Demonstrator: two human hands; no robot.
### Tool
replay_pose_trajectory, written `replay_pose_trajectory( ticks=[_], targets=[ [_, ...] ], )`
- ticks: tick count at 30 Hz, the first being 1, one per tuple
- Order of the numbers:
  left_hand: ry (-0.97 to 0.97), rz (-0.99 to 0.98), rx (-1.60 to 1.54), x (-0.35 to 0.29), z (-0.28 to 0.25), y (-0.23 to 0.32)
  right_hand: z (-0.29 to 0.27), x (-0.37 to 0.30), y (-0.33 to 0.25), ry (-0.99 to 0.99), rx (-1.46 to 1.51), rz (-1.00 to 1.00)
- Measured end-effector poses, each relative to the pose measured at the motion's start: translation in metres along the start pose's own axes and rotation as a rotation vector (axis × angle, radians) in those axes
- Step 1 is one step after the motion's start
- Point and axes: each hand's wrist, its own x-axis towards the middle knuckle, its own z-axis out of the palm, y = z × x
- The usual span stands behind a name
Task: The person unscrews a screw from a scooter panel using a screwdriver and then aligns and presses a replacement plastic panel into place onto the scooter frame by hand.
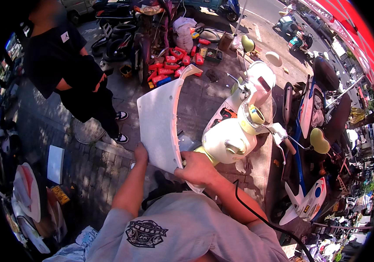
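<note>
- Work piece: a white curved panel (158,122), held up in front of the person's torso, just left of the cream scooter (230,142) in view. Its broad smooth face is toward the left; its upper end bends over to the right.
- Left hand (141,153): closed on the panel's lower left edge. Fingers partly hidden, so I cannot tell how far they wrap behind.
- Right hand (197,167): gripping the lower right corner, thumb along the rim. Grip narrow, about the thickness of the edge. In view this hand overlaps the scooter's front; I cannot tell whether the two touch.
- Scooter: rounded body, handlebar spread, yellow-green heart-shaped mirror (320,140) out to the right.
- Person's grey shirt (182,222) carries a dark printed emblem; a black cable (259,215) crosses by the right arm.
- Far side, beyond the panel: red bottles (169,65) lie in a loose heap on the paving (101,168), a pale sack (184,32) just beside them.
- Left: a bystander (58,61) in dark clothes stands well apart from the panel, hands together in front. A round cover (88,130) is set in the ground near their shoes.
- Lower left: a flat white box (56,163) near a parked scooter (30,192).
- Upper right: red canopy (363,32) overhead.
</note>
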Motion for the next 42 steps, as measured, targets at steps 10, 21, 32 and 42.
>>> replay_pose_trajectory(
  ticks=[10,21,32,42],
  targets=[
    [-0.343,-0.103,-0.303,-0.04,0.003,0.008,-0.02,-0.033,0.04,-0.08,0.165,0.146],
    [-0.361,-0.192,-0.226,-0.025,0.062,0.004,-0.021,0.004,0.028,-0.054,0.08,0.291],
    [-0.721,0.153,-0.264,0.123,-0.021,0.003,0.034,0.083,0.001,0.142,0.503,0.387],
    [-1.063,0.03,-0.282,0.199,-0.088,-0.006,0.072,0.106,-0.013,0.21,0.841,0.442]
  ],
)
